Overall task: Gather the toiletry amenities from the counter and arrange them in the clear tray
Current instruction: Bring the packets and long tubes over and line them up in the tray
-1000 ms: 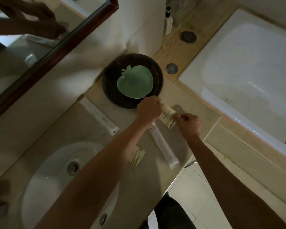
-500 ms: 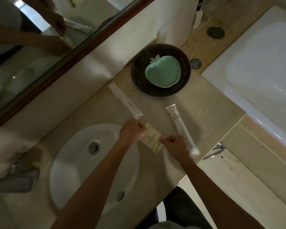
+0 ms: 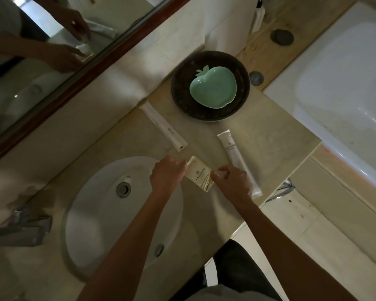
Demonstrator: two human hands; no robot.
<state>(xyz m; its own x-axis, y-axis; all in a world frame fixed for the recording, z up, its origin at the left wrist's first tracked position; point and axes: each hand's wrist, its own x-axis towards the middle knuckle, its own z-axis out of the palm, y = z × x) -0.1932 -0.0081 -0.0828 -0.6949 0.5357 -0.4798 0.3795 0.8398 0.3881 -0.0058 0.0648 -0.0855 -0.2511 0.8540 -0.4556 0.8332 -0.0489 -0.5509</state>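
Here, each item in turn.
Left hand: at the near edge of the worktop, by the basin rim; its grip pinches the left edge of a small packet.
Right hand: fingertips clenched on the packet's right, striped end; the hand partly lies over the lower part of a long sachet.
Packet: cream, printed with a small emblem and lines of text, held between both hands just above or on the worktop; I cannot tell whether it touches.
Long sachet: white, flat on the worktop, slanting from below the plate toward the worktop's front edge.
Second sachet: long and white, lying flat near the wall, left of the plate, well apart from the hands.
Plate: dark and round, at the back of the worktop; a green apple-shaped dish sits on it.
Basin: white oval sunk into the worktop, with a drain at its middle, under the left forearm.
Tap: metal, blurred, at the left edge.
Mirror: wood-framed, on the wall at upper left; it reflects both hands and pale wrappers.
Bathtub: white, to the right, beyond a wooden ledge.
Clear tray: I cannot make one out in this dim view.
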